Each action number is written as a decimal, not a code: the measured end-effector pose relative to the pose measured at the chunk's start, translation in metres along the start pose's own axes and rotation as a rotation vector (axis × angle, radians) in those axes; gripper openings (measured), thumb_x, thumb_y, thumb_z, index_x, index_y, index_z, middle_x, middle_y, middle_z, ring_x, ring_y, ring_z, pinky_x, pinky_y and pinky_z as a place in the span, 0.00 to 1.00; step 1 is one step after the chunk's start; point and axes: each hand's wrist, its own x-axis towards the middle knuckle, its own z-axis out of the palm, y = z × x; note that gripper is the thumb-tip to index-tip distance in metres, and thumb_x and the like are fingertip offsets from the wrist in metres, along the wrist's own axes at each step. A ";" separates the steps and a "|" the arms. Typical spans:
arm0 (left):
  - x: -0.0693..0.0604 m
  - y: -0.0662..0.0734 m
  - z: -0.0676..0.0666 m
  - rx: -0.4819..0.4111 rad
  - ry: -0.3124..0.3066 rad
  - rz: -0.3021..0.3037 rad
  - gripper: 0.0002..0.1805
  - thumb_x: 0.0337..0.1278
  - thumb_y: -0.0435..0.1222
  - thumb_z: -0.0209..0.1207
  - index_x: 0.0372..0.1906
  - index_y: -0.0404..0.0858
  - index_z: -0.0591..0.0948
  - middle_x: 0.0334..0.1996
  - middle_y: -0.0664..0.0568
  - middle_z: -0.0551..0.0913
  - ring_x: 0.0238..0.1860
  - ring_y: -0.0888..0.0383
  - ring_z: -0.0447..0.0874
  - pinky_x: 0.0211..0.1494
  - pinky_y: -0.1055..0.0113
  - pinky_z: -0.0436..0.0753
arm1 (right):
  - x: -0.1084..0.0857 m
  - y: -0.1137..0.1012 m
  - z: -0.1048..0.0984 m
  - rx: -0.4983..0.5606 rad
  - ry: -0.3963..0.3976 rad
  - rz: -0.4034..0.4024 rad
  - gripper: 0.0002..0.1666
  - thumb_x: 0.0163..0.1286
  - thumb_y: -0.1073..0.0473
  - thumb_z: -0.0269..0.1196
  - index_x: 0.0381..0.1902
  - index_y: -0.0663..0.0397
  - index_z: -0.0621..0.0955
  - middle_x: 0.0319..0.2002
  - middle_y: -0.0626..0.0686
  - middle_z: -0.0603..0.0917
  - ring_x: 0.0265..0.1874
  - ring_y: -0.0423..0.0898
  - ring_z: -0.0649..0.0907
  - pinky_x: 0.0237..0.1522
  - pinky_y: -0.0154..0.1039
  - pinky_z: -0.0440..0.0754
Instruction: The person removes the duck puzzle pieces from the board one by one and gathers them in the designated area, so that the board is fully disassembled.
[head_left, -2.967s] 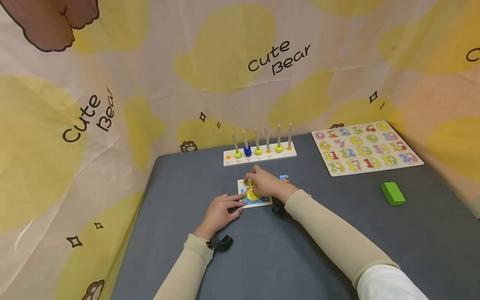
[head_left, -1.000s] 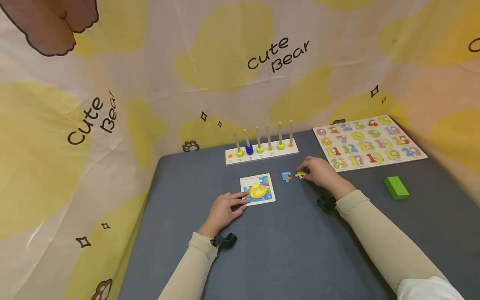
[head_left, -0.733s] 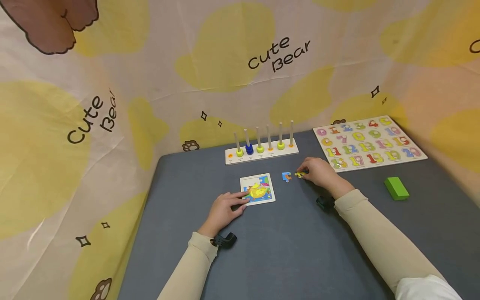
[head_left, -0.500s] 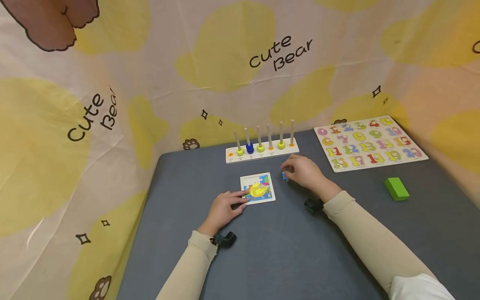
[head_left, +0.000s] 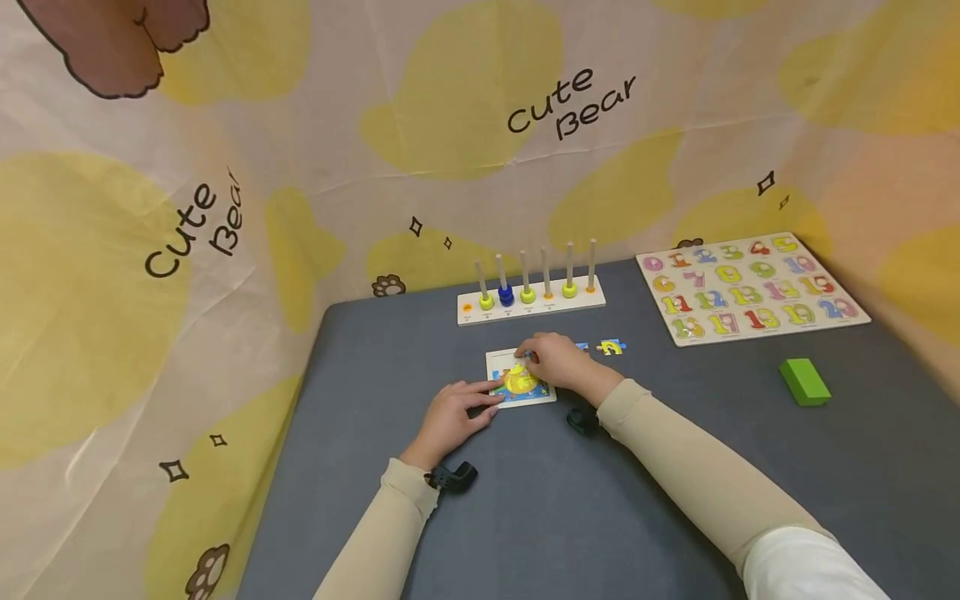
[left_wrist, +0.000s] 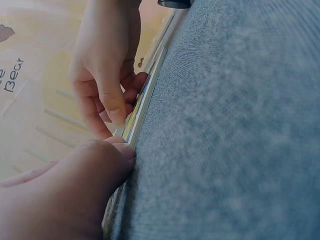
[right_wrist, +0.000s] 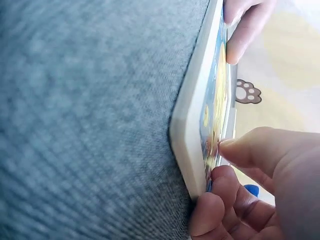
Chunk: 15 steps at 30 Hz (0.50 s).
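A small jigsaw puzzle (head_left: 495, 358) in a white frame, with a yellow duck picture, lies on the table; part of its upper area shows bare backing. My left hand (head_left: 450, 421) rests straight fingers on its lower left side. Over its upper right part is my right hand (head_left: 558, 362), thumb and fingers bent against the picture (right_wrist: 218, 95); whether they pinch a piece is hidden. Just beyond that hand lie a partly covered blue puzzle piece (head_left: 582, 346) and a yellow-and-blue puzzle piece (head_left: 611, 345).
Behind the puzzle stands a white peg board (head_left: 531, 307) with upright pegs and several rings. A number puzzle board (head_left: 753, 287) lies at the back right, and a green block (head_left: 805, 382) is nearer. Printed cloth hangs around the grey table (head_left: 510, 508).
My right hand has set the yellow-and-blue piece down beside the blue piece, let go, and moved left past the blue piece to the puzzle. My left hand has stayed on the frame.
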 end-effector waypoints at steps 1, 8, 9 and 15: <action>0.000 0.000 0.000 -0.001 0.004 0.002 0.15 0.66 0.39 0.71 0.56 0.48 0.91 0.64 0.60 0.83 0.55 0.55 0.85 0.65 0.47 0.77 | 0.000 0.000 0.000 -0.001 0.001 0.000 0.16 0.75 0.63 0.65 0.57 0.55 0.88 0.48 0.56 0.87 0.37 0.49 0.84 0.42 0.48 0.82; 0.001 -0.001 0.000 0.019 -0.001 0.010 0.14 0.67 0.40 0.71 0.56 0.48 0.91 0.65 0.62 0.83 0.46 0.59 0.84 0.52 0.56 0.80 | 0.001 -0.001 -0.004 -0.045 0.003 0.050 0.13 0.74 0.63 0.65 0.53 0.54 0.88 0.47 0.55 0.88 0.34 0.48 0.82 0.42 0.47 0.80; 0.001 -0.001 0.000 0.018 -0.002 0.006 0.14 0.67 0.40 0.70 0.56 0.49 0.91 0.65 0.62 0.83 0.46 0.59 0.84 0.53 0.55 0.80 | 0.001 -0.002 -0.005 -0.052 -0.003 0.055 0.13 0.74 0.63 0.64 0.53 0.53 0.88 0.47 0.55 0.88 0.34 0.48 0.82 0.42 0.47 0.80; 0.001 0.000 -0.001 -0.002 -0.003 -0.009 0.15 0.68 0.40 0.70 0.57 0.48 0.91 0.64 0.61 0.83 0.52 0.56 0.85 0.62 0.48 0.78 | 0.006 -0.006 -0.009 -0.112 -0.084 0.053 0.11 0.77 0.62 0.61 0.53 0.51 0.83 0.39 0.53 0.85 0.31 0.49 0.79 0.39 0.46 0.78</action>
